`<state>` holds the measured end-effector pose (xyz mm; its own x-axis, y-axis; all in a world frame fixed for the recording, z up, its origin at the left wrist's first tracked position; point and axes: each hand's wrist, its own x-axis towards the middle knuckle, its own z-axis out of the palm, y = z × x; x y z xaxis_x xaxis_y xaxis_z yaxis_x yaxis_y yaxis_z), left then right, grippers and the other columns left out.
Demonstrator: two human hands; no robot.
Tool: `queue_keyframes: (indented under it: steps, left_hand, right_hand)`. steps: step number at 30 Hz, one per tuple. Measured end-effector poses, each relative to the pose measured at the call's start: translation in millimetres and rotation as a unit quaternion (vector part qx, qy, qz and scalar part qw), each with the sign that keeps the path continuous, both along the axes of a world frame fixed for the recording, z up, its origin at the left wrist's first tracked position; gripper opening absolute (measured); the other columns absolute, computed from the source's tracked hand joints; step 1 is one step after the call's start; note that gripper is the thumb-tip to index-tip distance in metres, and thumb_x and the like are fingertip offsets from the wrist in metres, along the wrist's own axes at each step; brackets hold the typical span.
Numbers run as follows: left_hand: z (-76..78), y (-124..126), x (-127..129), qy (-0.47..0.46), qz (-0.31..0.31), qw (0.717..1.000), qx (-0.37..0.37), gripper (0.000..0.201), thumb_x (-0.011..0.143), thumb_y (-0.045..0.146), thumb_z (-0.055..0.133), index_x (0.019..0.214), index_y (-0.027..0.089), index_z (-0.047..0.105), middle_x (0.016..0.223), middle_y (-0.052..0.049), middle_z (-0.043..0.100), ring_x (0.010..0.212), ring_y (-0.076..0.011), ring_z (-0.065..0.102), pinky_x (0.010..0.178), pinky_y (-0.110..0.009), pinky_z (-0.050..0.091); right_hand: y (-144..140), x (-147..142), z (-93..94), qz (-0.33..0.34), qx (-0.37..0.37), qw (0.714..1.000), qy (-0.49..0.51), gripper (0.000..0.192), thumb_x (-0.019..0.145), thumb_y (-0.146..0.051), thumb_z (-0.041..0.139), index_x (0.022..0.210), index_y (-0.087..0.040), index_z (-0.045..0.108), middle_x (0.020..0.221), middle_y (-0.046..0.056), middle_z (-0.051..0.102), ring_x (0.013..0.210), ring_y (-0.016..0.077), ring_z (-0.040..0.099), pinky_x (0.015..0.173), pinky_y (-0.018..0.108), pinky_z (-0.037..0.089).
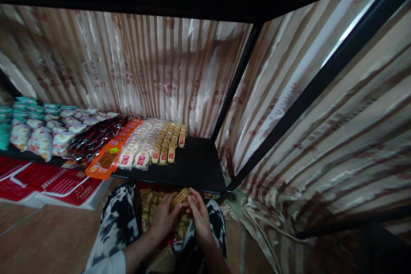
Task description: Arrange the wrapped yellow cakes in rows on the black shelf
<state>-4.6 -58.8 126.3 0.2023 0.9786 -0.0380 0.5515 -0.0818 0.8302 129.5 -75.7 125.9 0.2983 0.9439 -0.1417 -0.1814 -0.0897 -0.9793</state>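
Observation:
Between my knees sits a red-edged box (pixel 146 212) filled with yellowish wrapped snack packs. Above it, my left hand (pixel 164 217) and my right hand (pixel 198 213) are closed together on one yellowish snack pack (pixel 181 197). The fingers cover part of it, and its exact kind is not clear. Similar yellow packs (pixel 163 154) stand in short rows on the black shelf (pixel 195 167) ahead. Left of those rows lie clear packs of round white pieces (pixel 135 158).
Orange snack bags (pixel 105 162), dark glossy packets (pixel 96 137) and white-and-teal bags (pixel 41 137) line the shelf leftward. Red boxes (pixel 64 184) rest on the tiled floor at left. Black frame posts (pixel 237 81) and striped sheeting (pixel 154 60) enclose the back and right.

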Motion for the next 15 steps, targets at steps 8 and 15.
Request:
queue_keyframes:
  steps: [8, 15]
  left_hand:
    - [32.3, 28.2, 12.7, -0.219, -0.044, 0.966, -0.131, 0.047, 0.078, 0.057, 0.042, 0.104, 0.019, 0.051, 0.075, 0.000, 0.064, 0.051, -0.0108, 0.056, 0.048, -0.022, 0.042]
    - [32.3, 71.0, 11.7, -0.328, -0.066, 0.898, -0.286, 0.058, 0.071, 0.068, 0.043, 0.094, 0.016, 0.051, 0.049, 0.005, 0.054, 0.033, -0.0051, 0.041, 0.035, -0.016, 0.025]
  right_hand:
    - [37.9, 11.4, 9.9, -0.003, 0.018, 1.000, 0.012, 0.057, 0.059, -0.054, 0.068, 0.101, -0.016, 0.060, 0.069, 0.001, 0.062, 0.053, 0.0111, 0.055, 0.045, 0.020, 0.040]
    - [70.5, 20.8, 19.4, -0.003, 0.031, 0.994, -0.104, 0.065, 0.065, -0.045, 0.064, 0.122, -0.019, 0.048, 0.104, 0.009, 0.059, 0.081, 0.0173, 0.059, 0.061, 0.026, 0.049]
